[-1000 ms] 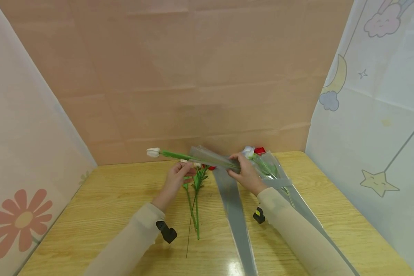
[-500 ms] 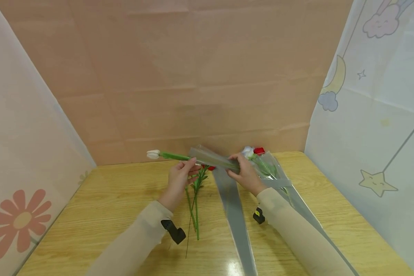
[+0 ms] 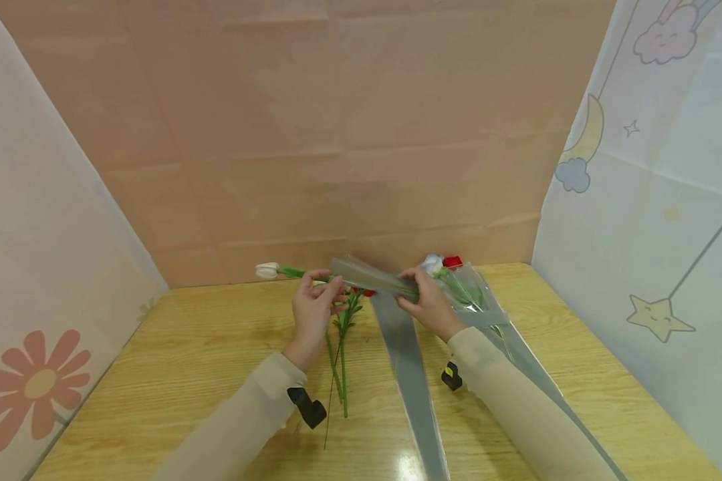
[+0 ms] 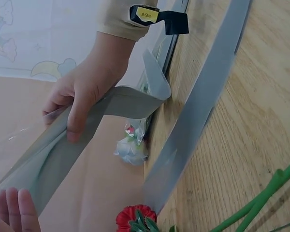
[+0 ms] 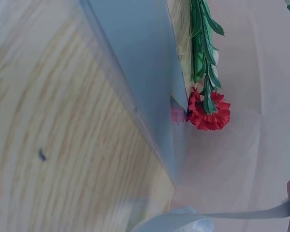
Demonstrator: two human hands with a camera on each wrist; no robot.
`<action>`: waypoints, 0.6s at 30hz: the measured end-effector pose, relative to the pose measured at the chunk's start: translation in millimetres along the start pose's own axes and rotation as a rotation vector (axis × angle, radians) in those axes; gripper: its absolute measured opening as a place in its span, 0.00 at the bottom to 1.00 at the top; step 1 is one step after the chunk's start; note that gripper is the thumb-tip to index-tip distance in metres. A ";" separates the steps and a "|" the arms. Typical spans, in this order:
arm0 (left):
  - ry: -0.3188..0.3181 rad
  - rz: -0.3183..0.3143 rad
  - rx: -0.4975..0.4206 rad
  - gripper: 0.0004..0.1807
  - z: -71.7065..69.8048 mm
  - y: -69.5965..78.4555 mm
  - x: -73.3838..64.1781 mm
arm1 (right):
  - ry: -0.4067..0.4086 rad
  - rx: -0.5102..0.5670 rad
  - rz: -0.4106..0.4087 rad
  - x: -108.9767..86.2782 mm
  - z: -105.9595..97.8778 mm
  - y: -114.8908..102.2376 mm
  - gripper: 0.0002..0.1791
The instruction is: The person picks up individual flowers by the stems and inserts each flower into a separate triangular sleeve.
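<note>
As the right hand [image 3: 428, 302] grips the wrapper [image 3: 367, 274], the left hand [image 3: 314, 308] pinches the tulip stem [image 3: 291, 272].

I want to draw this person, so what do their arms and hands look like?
Both arms wear long, plain cream sleeves: left sleeve and right sleeve. The left hand and right hand have no gloves. Each cuff has a small black gadget, left gadget and right gadget. The right one has a yellow label; its dark writing is too small to read.
</note>
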State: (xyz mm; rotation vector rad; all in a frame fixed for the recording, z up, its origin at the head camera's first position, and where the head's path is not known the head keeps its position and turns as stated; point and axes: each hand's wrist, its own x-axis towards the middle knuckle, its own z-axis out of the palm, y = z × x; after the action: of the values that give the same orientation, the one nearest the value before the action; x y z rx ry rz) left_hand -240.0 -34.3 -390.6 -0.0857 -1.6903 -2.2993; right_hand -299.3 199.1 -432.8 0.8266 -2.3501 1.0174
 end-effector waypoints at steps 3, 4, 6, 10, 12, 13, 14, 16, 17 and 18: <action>-0.020 0.028 0.019 0.09 1.7 0.4 -0.4 | 0.008 -0.008 -0.005 -0.1 -0.3 -1.2 0.24; -0.024 0.038 0.032 0.09 2.0 0.6 -0.3 | 0.009 -0.012 -0.007 -0.2 -0.1 -1.3 0.24; -0.038 0.066 0.056 0.09 2.3 1.1 0.3 | 0.005 -0.019 -0.006 -0.1 0.2 -1.6 0.25; -0.082 0.115 0.106 0.08 0.9 1.5 1.5 | -0.033 -0.004 0.035 -0.4 0.4 -2.1 0.29; -0.107 0.133 0.121 0.07 -0.1 1.4 2.2 | -0.061 0.025 0.078 -0.6 -0.2 -3.2 0.33; -0.119 0.144 0.125 0.07 -0.5 1.4 2.5 | -0.076 0.041 0.102 -0.8 -0.9 -4.2 0.34; -0.129 0.154 0.129 0.07 -0.9 1.1 3.1 | -0.091 0.055 0.127 -0.9 -1.3 -5.3 0.35; -0.142 0.172 0.136 0.07 -1.2 1.3 3.6 | -0.115 0.091 0.172 -0.4 -2.4 -7.8 0.33; -0.144 0.181 0.148 0.07 -1.6 1.2 4.0 | -0.122 0.112 0.187 0.4 -2.9 -9.4 0.30; -0.147 0.194 0.158 0.06 -1.9 1.0 4.5 | -0.127 0.135 0.200 1.7 -3.3 -11.0 0.27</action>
State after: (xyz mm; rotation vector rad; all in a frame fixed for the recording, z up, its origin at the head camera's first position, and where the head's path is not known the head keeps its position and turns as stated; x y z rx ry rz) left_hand -243.8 -37.2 -389.4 -0.3764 -1.8395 -2.0552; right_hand -292.6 195.0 -424.3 0.7343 -2.5343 1.2510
